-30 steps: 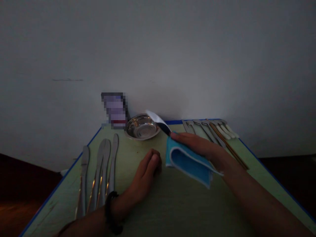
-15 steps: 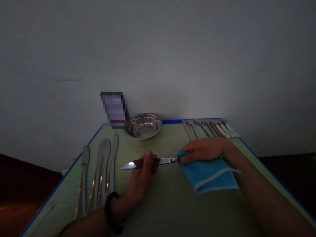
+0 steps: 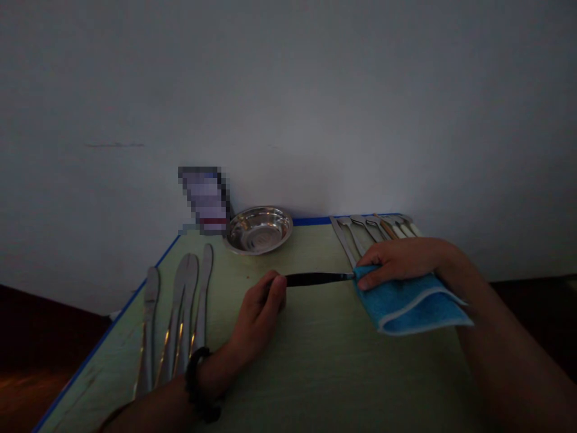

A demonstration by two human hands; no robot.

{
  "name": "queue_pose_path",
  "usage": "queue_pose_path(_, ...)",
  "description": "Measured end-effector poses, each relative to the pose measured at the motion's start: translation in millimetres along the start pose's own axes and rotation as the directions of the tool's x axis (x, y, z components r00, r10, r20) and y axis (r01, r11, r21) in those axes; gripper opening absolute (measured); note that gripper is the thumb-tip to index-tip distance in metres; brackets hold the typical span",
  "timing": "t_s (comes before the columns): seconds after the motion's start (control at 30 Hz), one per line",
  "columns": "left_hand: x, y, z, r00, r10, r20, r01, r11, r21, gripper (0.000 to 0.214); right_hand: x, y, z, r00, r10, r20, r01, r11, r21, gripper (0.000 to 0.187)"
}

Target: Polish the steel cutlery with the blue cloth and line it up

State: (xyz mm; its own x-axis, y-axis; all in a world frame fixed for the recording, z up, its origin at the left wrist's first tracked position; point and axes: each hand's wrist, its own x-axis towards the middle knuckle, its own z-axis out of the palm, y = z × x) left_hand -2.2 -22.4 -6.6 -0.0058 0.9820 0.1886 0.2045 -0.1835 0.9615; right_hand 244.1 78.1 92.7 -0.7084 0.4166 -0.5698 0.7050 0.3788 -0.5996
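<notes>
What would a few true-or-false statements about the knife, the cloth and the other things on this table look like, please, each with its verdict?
1. The left hand grips one end of the knife. True.
2. The right hand holds a red cloth. False: it holds a blue cloth, wrapped over the knife's other end.
3. The steel bowl stands at the far edge of the table, by the wall. True.
4. The row of knives lies to the right of the right hand. False: it lies on the left side of the table, beside the left forearm.
</notes>
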Motion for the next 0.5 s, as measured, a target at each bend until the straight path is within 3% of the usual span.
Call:
queue_pose_path(0.13, -0.4, 4.4, -1.8, 0.999, 0.015, 0.047, -0.020, 0.993, 0.115, 0.034, 3.3, -12.1, 7.2, 0.999, 0.008, -0.048, -0.013, 0.995, -0.096, 0.042)
queue_pose_path(0.3, -6.1, 14.8, 2.5, 0.960, 0.023, 0.279, -0.091, 0.968, 0.234, 0.030, 16.9, -33.7, 22.5, 0.995, -0.093, -0.023, 0.086, 0.971, -0.224, 0.043)
queue_pose_path(0.5, -9.7, 17.7, 1.7, 0.970, -0.005, 0.244, -0.049, 0.976, 0.211, 0.031, 28.3, -35.8, 25.0, 0.985, -0.175, -0.015, 0.170, 0.972, -0.165, 0.038)
